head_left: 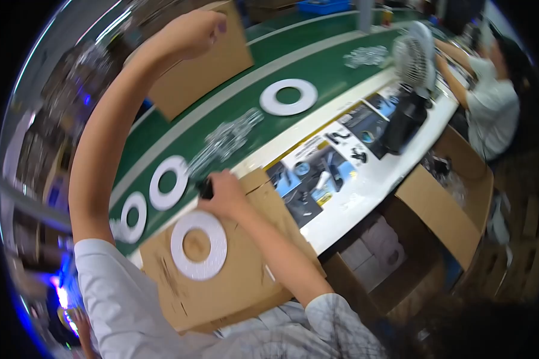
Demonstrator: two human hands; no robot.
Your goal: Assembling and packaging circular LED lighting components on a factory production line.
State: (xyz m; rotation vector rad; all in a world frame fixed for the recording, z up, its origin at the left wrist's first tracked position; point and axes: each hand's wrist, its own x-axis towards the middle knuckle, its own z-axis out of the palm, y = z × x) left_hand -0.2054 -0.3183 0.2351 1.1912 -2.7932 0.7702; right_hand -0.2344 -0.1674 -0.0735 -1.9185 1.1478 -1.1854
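My left hand is raised at the far left, in front of a large cardboard box. Its fingers are curled in, and I cannot make out anything in them. Lower down, my right hand closes around a small black object whose kind I cannot tell. That hand is over the far edge of a closed carton in front of me. On the carton lies a flat white ring, just nearer to me than the right hand. Beyond the hand is crumpled clear plastic on the green conveyor belt.
More white rings lie along the belt. To the right, a desk fan stands on a white ledge bearing printed sheets. Open cartons sit below it. Another person works at far right.
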